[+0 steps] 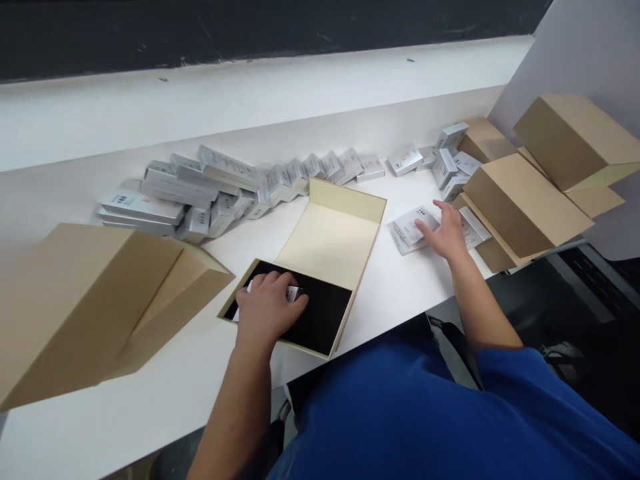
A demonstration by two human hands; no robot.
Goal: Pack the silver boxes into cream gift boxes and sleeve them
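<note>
A cream gift box point(345, 239) lies on the white table with its lid folded back and a black lining point(317, 320) in its base. My left hand point(270, 303) is inside the base at the left end, fingers curled over a small silver-white carton point(292, 293) that it mostly covers. My right hand point(444, 230) hovers with thumb and fingers apart at two stacked silver cartons point(417, 227). The thumb overlaps the upper carton; whether it touches cannot be made out. Just beyond the right wrist lies another silver carton point(474, 228).
Silver cartons point(225, 170) sit in a long heap along the table's back edge, with more point(444, 168) at the right. A large brown cardboard box point(90, 300) stands at the left. Several brown boxes point(530, 200) crowd the right end. The table's front edge borders my body.
</note>
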